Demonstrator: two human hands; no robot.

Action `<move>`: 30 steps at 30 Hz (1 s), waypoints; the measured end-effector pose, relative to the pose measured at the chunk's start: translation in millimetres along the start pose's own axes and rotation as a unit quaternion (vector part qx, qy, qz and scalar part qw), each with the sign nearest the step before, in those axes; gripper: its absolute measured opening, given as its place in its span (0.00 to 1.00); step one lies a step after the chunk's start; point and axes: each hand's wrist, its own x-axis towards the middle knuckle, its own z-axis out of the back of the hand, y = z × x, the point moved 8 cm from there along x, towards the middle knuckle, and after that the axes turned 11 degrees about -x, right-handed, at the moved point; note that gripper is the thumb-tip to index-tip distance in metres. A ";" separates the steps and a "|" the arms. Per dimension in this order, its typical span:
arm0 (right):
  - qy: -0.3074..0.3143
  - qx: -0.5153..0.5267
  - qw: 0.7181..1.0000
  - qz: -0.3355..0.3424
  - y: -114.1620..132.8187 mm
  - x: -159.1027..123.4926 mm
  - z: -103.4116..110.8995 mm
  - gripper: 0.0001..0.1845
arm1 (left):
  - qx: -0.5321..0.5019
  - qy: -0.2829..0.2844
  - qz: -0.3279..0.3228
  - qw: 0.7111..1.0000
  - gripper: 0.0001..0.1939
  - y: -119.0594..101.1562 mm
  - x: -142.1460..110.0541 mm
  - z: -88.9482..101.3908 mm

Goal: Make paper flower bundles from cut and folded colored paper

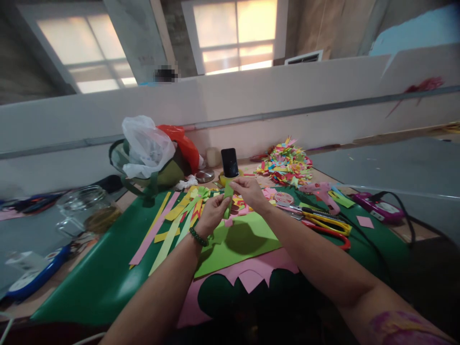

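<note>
Head view: the left hand (214,212) pinches a green paper strip (228,191) low and the right hand (250,192) its top, seemingly steadying it, toward twelve o'clock from the lime sheet (239,247).

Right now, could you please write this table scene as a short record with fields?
Left hand: pinches green paper strip
Right hand: holds upper end of the same strip
Below hands: light-green sheet, partly over pink paper
Left of sheet: loose paper strips
Right of sheet: red-handled scissors, pink glue gun
Back: upright phone, pile of coloured paper pieces, olive bag
Work surface: dark green mat
</note>
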 end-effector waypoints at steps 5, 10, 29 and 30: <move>0.025 0.044 0.999 -0.003 -0.9 0.7 -2.3 0.15 | 0.005 -0.024 -0.019 1.000 0.23 -3.3 -0.3 4.3; 0.013 0.061 0.998 -0.005 -4.1 1.2 -1.1 0.14 | 0.009 -0.029 -0.035 0.999 0.22 -5.1 0.5 6.9; -0.009 -0.050 0.997 0.061 15.1 -2.6 6.7 0.13 | 0.038 -0.043 -0.043 0.997 0.27 -10.8 -2.7 6.8; -0.012 -0.059 0.996 0.065 15.8 -2.8 7.3 0.12 | 0.035 -0.040 -0.039 0.998 0.26 -11.2 -3.0 6.3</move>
